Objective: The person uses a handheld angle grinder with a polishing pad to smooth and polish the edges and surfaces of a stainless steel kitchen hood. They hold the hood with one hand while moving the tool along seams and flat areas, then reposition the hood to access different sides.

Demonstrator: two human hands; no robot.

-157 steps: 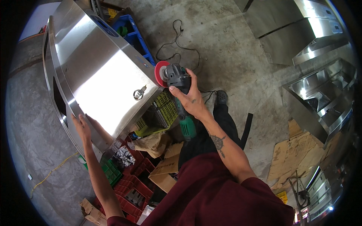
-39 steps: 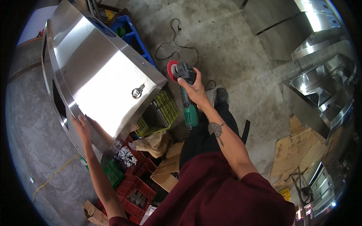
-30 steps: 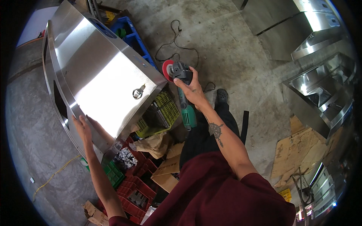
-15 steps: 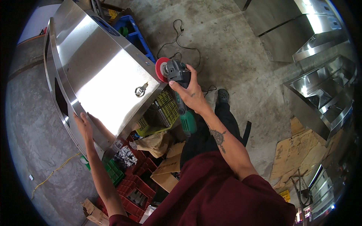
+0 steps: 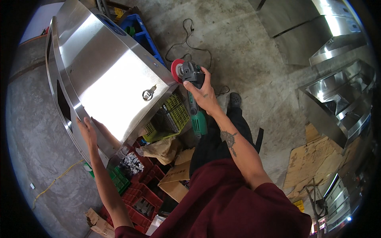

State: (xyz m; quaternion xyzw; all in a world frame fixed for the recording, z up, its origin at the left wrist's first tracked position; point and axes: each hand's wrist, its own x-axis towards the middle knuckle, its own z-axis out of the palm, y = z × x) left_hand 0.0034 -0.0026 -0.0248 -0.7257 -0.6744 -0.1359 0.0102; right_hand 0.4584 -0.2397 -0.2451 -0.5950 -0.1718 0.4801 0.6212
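Observation:
A large stainless steel hood (image 5: 99,79), shiny and box-shaped, takes up the left side, with a small ring-shaped fitting (image 5: 148,94) on its top face. My left hand (image 5: 87,131) lies against its near-left edge, fingers stretched along the metal. In my right hand (image 5: 204,95) is a green and black angle grinder (image 5: 192,77), gripped around the body behind its head. The red disc (image 5: 177,70) on the grinder faces the hood's right edge, close to the corner; whether it touches the metal I cannot tell.
Below the hood stand a yellow-green crate (image 5: 174,115), red crates (image 5: 139,198) and an open cardboard box (image 5: 174,180). A blue bin (image 5: 145,41) sits behind it. A black cord (image 5: 186,43) trails over the concrete floor. More steel units (image 5: 333,103) and flattened cardboard (image 5: 313,162) lie at right.
My right hand and the grinder have shifted slightly right, carrying the disc outward from the hood's edge. The left hand stays in place on the metal.

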